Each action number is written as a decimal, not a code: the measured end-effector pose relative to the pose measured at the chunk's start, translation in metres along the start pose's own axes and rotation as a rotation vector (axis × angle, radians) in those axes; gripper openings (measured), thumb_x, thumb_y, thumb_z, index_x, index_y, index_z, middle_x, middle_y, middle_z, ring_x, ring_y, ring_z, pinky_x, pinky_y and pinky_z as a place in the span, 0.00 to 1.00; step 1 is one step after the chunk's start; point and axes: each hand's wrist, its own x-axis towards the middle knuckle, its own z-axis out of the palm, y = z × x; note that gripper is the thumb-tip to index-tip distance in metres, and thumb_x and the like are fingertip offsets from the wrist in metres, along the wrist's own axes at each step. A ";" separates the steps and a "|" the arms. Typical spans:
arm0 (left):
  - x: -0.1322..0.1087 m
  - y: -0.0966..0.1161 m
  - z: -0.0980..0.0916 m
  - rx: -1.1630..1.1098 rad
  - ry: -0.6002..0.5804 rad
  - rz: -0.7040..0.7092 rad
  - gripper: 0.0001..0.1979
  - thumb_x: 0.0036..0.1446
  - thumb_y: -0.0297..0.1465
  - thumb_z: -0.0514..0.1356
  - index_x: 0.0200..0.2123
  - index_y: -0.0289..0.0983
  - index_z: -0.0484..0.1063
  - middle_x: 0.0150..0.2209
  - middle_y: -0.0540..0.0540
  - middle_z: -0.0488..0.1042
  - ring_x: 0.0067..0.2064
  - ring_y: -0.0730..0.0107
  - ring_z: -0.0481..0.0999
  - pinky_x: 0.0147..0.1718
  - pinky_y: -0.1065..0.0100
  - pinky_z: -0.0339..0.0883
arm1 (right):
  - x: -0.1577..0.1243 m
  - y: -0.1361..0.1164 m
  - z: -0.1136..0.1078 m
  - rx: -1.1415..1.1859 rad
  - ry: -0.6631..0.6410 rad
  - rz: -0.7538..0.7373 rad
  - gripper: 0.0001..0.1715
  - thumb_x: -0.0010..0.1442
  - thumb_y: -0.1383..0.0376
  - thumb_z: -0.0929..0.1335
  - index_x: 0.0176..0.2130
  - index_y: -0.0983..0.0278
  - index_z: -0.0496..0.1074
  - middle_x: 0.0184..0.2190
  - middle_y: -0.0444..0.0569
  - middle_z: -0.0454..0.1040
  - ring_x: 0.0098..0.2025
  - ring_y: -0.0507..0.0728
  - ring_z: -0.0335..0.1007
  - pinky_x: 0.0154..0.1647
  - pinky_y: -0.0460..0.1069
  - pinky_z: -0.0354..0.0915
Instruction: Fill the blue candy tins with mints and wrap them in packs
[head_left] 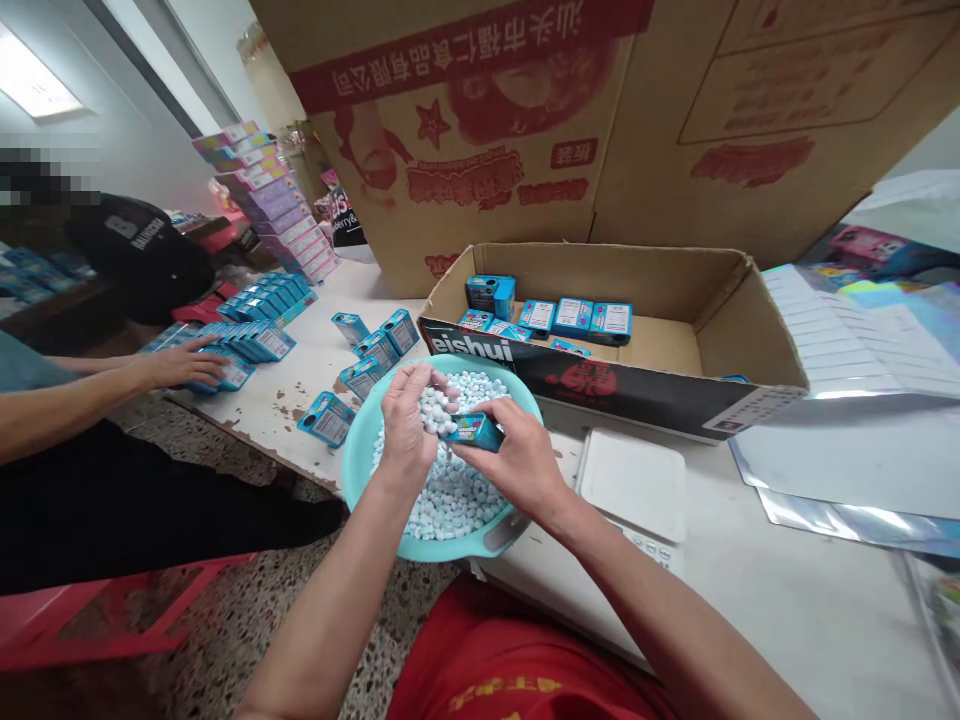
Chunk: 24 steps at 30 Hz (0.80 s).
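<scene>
Blue box (475, 431) over the teal basin (357, 462) of white pellets (456, 508), pinched at its right end in the right hand (525, 450); just to the left, pellets cupped in the half-curled left hand (407, 425). Beyond, to the far right, open cardboard carton (645, 395).

Your right hand (525, 455) is covering one end of the blue box (478, 432), whose smallest print is proving unreadable. Your left hand (409, 425) is masking part of the bowl (358, 468). The open carton's front wall (645, 395) is concealing parts of the packs (611, 318) inside. View edges are cropping the tall cardboard (480, 225) and a co-worker's sleeve (26, 362).
</scene>
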 end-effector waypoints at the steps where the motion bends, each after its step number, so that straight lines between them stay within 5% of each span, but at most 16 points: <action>1: 0.001 0.000 0.001 0.002 0.001 0.004 0.14 0.45 0.37 0.65 0.29 0.36 0.65 0.25 0.53 0.69 0.25 0.73 0.73 0.20 0.73 0.66 | 0.001 0.000 0.000 0.012 0.003 0.003 0.16 0.49 0.65 0.74 0.38 0.62 0.69 0.36 0.48 0.74 0.40 0.58 0.70 0.39 0.52 0.62; 24: -0.008 -0.010 0.020 0.210 -0.007 0.057 0.14 0.46 0.38 0.67 0.25 0.36 0.66 0.16 0.57 0.62 0.14 0.84 0.58 0.12 0.79 0.47 | -0.001 0.004 -0.009 0.089 0.021 0.027 0.15 0.48 0.68 0.73 0.38 0.60 0.71 0.35 0.45 0.74 0.38 0.56 0.71 0.39 0.49 0.64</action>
